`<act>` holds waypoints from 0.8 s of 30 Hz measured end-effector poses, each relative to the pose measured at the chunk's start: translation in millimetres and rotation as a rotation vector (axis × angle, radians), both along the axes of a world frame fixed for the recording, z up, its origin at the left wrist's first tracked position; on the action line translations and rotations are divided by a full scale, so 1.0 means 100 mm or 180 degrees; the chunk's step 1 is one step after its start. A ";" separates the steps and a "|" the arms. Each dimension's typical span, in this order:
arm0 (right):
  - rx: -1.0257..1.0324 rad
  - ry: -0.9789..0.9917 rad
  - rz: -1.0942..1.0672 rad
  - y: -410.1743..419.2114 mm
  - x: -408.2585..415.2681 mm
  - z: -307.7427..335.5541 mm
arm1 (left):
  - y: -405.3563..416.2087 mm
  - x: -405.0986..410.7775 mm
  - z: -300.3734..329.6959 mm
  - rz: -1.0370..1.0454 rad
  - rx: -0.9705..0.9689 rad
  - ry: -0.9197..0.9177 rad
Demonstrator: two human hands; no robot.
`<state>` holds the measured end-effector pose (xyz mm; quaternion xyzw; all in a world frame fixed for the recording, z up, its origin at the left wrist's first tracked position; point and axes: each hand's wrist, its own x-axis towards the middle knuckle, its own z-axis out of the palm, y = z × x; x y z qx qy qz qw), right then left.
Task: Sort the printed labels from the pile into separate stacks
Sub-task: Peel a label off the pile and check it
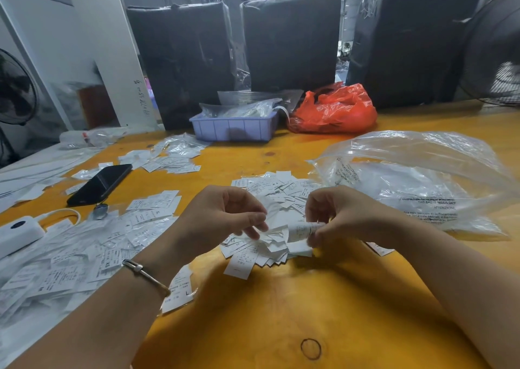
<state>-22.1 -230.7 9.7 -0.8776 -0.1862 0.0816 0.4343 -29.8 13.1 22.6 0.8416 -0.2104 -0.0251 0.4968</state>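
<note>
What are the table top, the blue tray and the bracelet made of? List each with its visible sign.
Table top: looks like wood with a glossy yellow-orange finish; grain and a dark knot show.
Blue tray: apparently moulded plastic, matte lavender-blue, with ribbed walls.
Bracelet: probably metal; a thin, rigid band with a silvery shine.

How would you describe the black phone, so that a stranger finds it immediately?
Start from the lavender plastic tray at the far edge of the yellow wooden table and come towards the left. The black rectangular phone lies flat there, screen up, the only dark object among white paper labels.
</note>
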 end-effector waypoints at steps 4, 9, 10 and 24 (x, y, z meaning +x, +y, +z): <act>0.0635 0.0471 0.0051 0.00 -0.01 0.01 | 0.00 -0.01 0.01 -0.0051 -0.0101 0.0063; 0.1269 0.0279 -0.0305 -0.03 0.03 0.02 | -0.01 -0.04 0.03 -0.0183 -0.0161 -0.0028; 0.1380 0.0259 -0.0410 -0.04 0.03 0.03 | -0.01 -0.05 0.03 -0.0199 -0.0190 -0.0068; 0.2709 -0.0844 0.0057 0.24 -0.34 0.31 | -0.03 -0.10 0.06 -0.0232 -0.0362 -0.0467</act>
